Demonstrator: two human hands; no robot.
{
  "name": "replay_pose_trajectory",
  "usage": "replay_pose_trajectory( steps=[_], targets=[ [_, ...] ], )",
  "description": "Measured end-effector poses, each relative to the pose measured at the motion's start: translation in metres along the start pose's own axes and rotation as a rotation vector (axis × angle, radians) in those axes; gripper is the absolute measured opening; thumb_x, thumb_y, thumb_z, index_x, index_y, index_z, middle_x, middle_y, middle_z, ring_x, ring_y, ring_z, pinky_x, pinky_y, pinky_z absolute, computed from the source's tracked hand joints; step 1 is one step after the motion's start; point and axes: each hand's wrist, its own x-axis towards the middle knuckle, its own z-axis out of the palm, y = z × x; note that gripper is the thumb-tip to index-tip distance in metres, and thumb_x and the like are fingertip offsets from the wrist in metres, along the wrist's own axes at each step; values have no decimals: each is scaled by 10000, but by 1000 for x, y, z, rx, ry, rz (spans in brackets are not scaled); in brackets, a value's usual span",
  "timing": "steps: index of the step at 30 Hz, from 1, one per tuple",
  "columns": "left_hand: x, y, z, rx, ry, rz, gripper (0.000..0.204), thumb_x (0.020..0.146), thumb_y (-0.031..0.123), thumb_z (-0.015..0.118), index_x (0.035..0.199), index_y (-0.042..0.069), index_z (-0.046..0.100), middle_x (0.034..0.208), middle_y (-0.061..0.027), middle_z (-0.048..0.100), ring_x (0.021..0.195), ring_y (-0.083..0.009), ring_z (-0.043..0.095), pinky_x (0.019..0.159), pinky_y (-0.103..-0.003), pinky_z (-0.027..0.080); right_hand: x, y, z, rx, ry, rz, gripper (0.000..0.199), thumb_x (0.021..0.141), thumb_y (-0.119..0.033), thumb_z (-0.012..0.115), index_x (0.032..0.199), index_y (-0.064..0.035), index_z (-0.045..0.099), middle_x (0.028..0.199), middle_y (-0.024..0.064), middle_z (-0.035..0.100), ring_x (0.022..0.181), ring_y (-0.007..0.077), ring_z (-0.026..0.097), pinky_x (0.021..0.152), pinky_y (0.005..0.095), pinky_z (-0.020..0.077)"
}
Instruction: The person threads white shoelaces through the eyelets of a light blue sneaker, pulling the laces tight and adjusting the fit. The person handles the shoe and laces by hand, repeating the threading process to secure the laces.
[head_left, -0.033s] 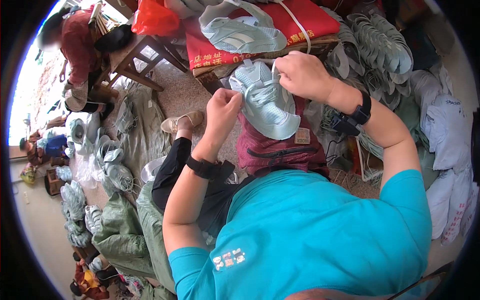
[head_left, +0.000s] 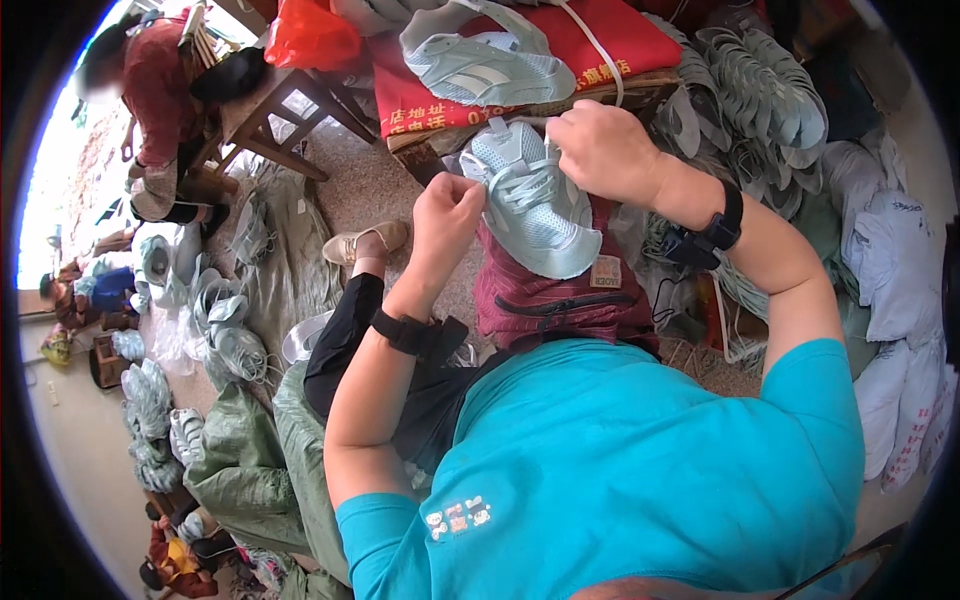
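A pale mint shoe upper (head_left: 540,225), without a sole, lies toe towards me over a maroon striped cloth (head_left: 560,290) on my lap. Its shoelace (head_left: 527,187) crosses the tongue in several rows. My left hand (head_left: 447,210) is closed in a pinch at the upper's left side, apparently on one lace end. At the upper right, my right hand (head_left: 603,147) pinches the other side of the lace, close to the tongue's top; its fingertips are partly hidden. Beyond them, another pale shoe upper (head_left: 485,70) rests on a red printed bag (head_left: 640,50) on a wooden stool.
Stacked shoe uppers (head_left: 765,90) stand at the far right, by stuffed white sacks (head_left: 900,260). Green woven sacks (head_left: 240,460) and more uppers (head_left: 235,330) are on my left. A person in red (head_left: 160,95) sits near a wooden bench (head_left: 270,105).
Both hands stay almost where they were, still pinching at the two sides of the shoe upper. My left hand is very slightly higher.
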Motion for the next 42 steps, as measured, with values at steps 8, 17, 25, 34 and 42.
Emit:
replay_pose_trajectory(
  steps=[8, 17, 25, 34, 42],
  targets=[
    [7, 42, 2, 766, 12, 173, 173, 831, 110, 623, 953, -11, 608, 757, -133, 630, 698, -251, 644, 648, -380, 513, 10, -5, -5, -280, -171, -270, 120, 702, -135, 653, 803, -79, 622, 803, 58, 629, 895, 229, 592, 757, 358, 477],
    [20, 79, -24, 944, -279, 812, 323, 705, -21, 694, 1008, 12, 588, 1104, -119, 547, 1019, -331, 581, 876, -407, 488, 27, 14, -25, -65, -273, -335, 223, 748, -84, 673, 959, -52, 610, 1024, 67, 594, 1018, 256, 576, 849, 369, 510],
    [42, 70, -41, 782, -567, 545, 275, 740, 69, 755, 973, 26, 615, 991, -90, 530, 951, -270, 578, 843, -363, 481, 30, 31, -19, -39, -346, -348, 233, 761, -130, 720, 944, -59, 596, 944, 82, 553, 869, 293, 609, 729, 409, 518],
    [38, 26, -32, 291, -337, 350, 147, 860, 147, 711, 884, 8, 671, 973, -30, 449, 931, -162, 470, 792, -273, 421, 24, 38, 12, 559, -381, 133, 206, 885, -233, 660, 824, -36, 661, 878, 53, 489, 797, 185, 527, 735, 326, 442],
    [16, 30, 15, 113, 126, 362, 235, 898, 193, 687, 777, -8, 670, 986, -29, 492, 973, -155, 443, 812, -263, 404, 17, 4, 6, 952, -151, 414, 207, 941, -220, 632, 887, -29, 689, 962, -6, 547, 799, 78, 495, 723, 240, 419]
  ],
)
